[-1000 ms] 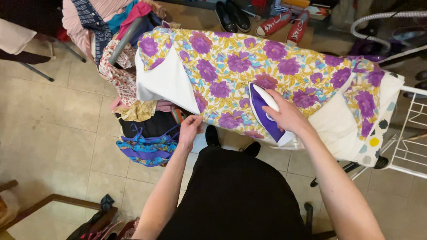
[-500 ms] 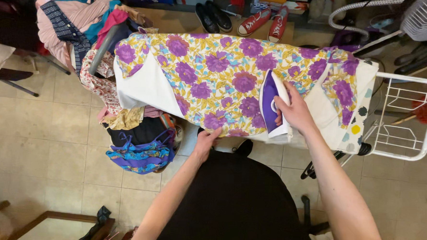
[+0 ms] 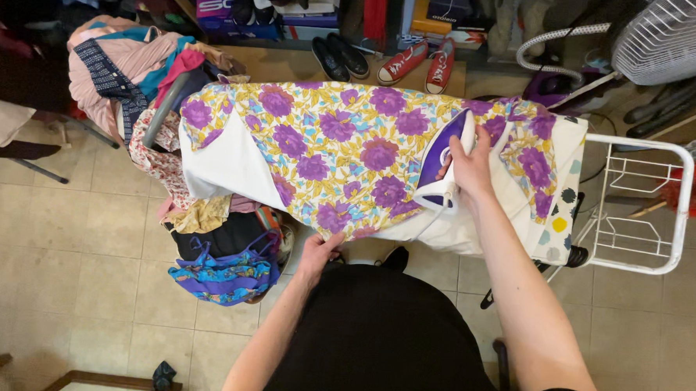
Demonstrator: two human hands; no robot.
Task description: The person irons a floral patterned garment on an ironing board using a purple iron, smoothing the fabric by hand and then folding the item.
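Observation:
A floral garment (image 3: pixel 350 145) with purple flowers on yellow and white lies spread over the ironing board (image 3: pixel 558 220). My right hand (image 3: pixel 468 168) grips a purple and white iron (image 3: pixel 442 157) that rests on the cloth towards the right. My left hand (image 3: pixel 318 253) pinches the garment's near hem at the front edge of the board. A white lining panel (image 3: pixel 228 163) shows at the garment's left end.
A heap of clothes (image 3: pixel 135 61) lies on a chair at the left, with more fabric (image 3: pixel 223 272) piled below it. A white wire rack (image 3: pixel 645 208) sits at the board's right end. Red sneakers (image 3: pixel 420 62) and black shoes (image 3: pixel 338 56) stand behind. A fan grille (image 3: pixel 672 38) is at top right.
My right hand slid the iron away from me and to the right across the garment. My left hand stayed on the near hem.

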